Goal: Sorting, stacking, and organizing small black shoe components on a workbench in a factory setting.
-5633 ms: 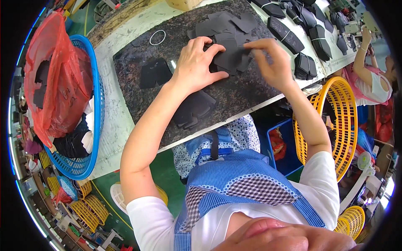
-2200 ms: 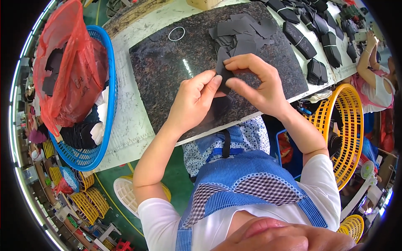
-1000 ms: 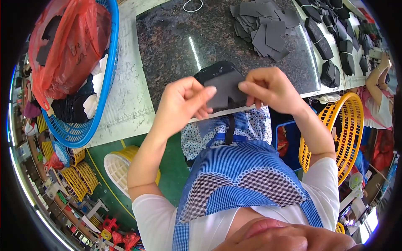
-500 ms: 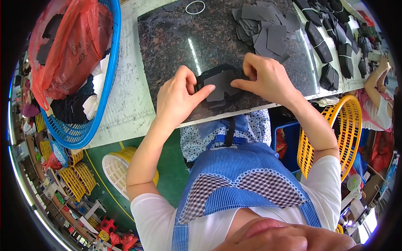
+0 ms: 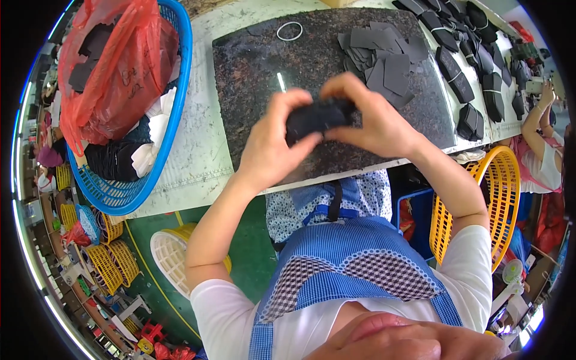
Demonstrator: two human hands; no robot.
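Both hands hold a black fabric-like piece [image 5: 319,120], bent over into a rounded bundle above the dark speckled stone slab [image 5: 252,78]. My left hand [image 5: 270,141] grips its left end, thumb underneath and fingers over the top. On the other end, my right hand [image 5: 378,123] is curled around it, its thumb along the near edge. The grey piece that lay on the black one is hidden from sight now. Beyond my right hand, a loose pile of flat dark grey pieces [image 5: 393,75] lies on the slab.
A white ring [image 5: 289,31] lies at the slab's far side. On the left stands a blue basket [image 5: 185,72] with a red plastic bag [image 5: 120,90]. Tied black bundles [image 5: 453,75] line the right. A yellow basket [image 5: 504,207] is near my right elbow. Another person's arm [image 5: 534,117] shows far right.
The black piece, lying flat with a grey piece on top, is now lifted and folded over between both hands. My fingers have closed around it. The view has shifted slightly.
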